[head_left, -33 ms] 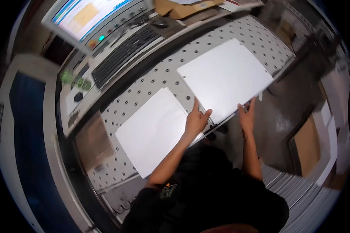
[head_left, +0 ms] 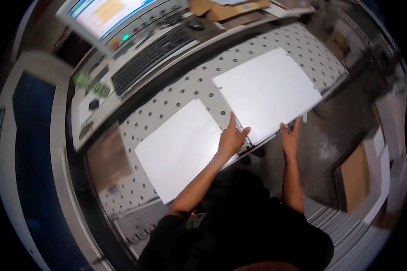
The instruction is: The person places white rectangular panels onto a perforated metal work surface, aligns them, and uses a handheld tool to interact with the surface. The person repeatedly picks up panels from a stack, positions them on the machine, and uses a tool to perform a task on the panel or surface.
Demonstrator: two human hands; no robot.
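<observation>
Two white sheet stacks lie flat side by side on a perforated metal table top. At the right-hand stack (head_left: 267, 95), my left hand (head_left: 232, 139) rests by the left edge near the front corner, index finger stretched along that edge and thumb apart. My right hand (head_left: 291, 134) touches the same stack's near edge, with thumb and fingers spread and partly hidden below the edge. The left-hand stack (head_left: 178, 151) shows a slightly offset layer along its right side, and my left forearm crosses its near right part.
Beyond the table (head_left: 185, 97) stand a black keyboard (head_left: 151, 61), a mouse (head_left: 194, 25) and a lit monitor (head_left: 111, 16). A brown plate (head_left: 108, 158) lies at the table's left end. Cardboard (head_left: 355, 176) leans at the right, beside a ribbed grey surface (head_left: 334, 226).
The whole view has shifted slightly, carrying the table and screen a little to the right. Both hands stay at the same edges of the right-hand stack.
</observation>
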